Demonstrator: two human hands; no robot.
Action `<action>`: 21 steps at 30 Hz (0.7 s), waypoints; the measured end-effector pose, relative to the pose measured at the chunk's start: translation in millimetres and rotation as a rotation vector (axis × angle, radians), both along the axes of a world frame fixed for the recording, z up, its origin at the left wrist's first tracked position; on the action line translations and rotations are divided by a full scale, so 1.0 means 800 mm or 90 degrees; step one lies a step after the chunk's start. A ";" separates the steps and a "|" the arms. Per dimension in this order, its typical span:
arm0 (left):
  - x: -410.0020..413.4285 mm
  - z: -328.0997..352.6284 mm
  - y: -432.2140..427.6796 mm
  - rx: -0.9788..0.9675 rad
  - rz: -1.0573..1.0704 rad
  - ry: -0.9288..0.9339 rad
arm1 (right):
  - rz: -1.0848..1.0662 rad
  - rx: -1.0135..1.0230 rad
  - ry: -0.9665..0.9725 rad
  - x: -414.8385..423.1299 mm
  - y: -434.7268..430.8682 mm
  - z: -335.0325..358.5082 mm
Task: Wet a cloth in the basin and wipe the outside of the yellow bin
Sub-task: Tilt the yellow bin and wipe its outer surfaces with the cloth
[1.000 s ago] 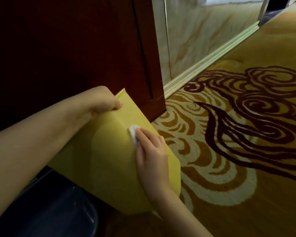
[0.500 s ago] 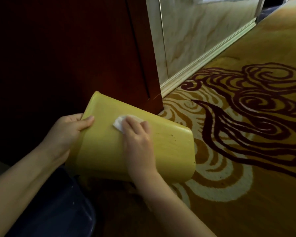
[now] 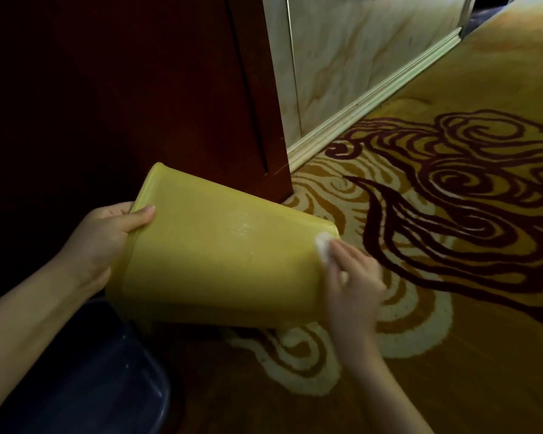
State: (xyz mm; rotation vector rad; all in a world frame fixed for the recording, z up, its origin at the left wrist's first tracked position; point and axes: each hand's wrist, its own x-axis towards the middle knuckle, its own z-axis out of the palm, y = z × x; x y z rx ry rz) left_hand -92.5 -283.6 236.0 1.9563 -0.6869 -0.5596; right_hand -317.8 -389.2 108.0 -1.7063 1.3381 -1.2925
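Head view: the yellow bin (image 3: 220, 264) lies tipped on its side above the carpet (image 3: 452, 355) — left hand (image 3: 107, 239) curled around its rim, right hand (image 3: 351, 286) pinching a white cloth (image 3: 323, 247) against the base edge. Keep the rim grip firm and press in overlapping strokes — the dark basin (image 3: 85, 380) sits near for re-wetting.

The yellow bin (image 3: 213, 264) lay tipped on its side, rim to the left and narrower base to the right, its smooth wall showing a pale smear near the middle. A small white cloth (image 3: 323, 245) pressed against the base edge. The dark basin (image 3: 113, 383) sat below the rim.
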 end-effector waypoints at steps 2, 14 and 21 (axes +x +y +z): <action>0.000 0.000 -0.001 -0.007 -0.006 0.009 | 0.087 -0.101 0.000 0.036 0.032 0.032; 0.000 -0.002 -0.008 -0.016 0.005 0.007 | 0.177 -0.198 0.085 0.046 0.050 -0.011; -0.004 -0.003 -0.012 -0.034 0.002 -0.001 | 0.018 -0.017 0.108 -0.024 -0.013 -0.057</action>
